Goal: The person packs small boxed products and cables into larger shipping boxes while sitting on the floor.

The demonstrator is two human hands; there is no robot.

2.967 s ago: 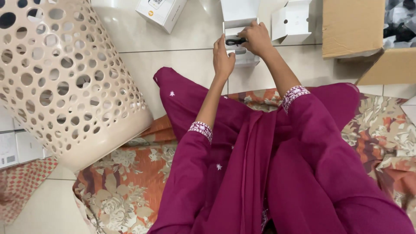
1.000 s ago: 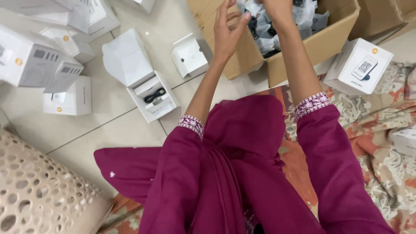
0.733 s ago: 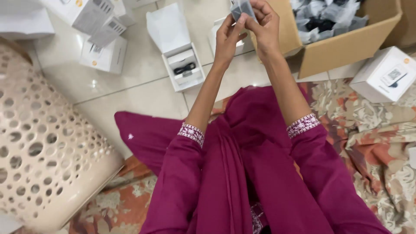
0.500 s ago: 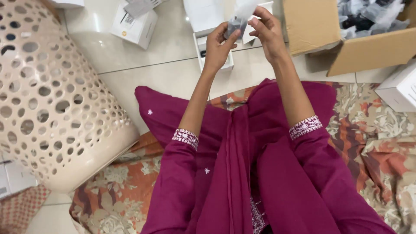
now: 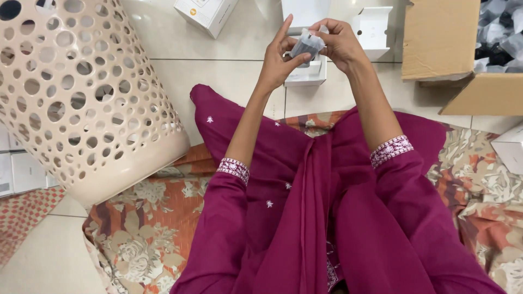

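Both hands meet above the tiled floor (image 5: 229,81) in my head view: left hand (image 5: 279,61) and right hand (image 5: 339,43) each have their grip closed on one small dark item in clear wrap (image 5: 306,44), held over an open white box (image 5: 306,73). A perforated basket (image 5: 76,98) lies left, a cardboard carton (image 5: 441,43) right.

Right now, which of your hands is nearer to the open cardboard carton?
The right. The right hand holds the small plastic-wrapped item just left of the cardboard carton in the picture; the left hand grips the same item from the far side, farther from the carton.
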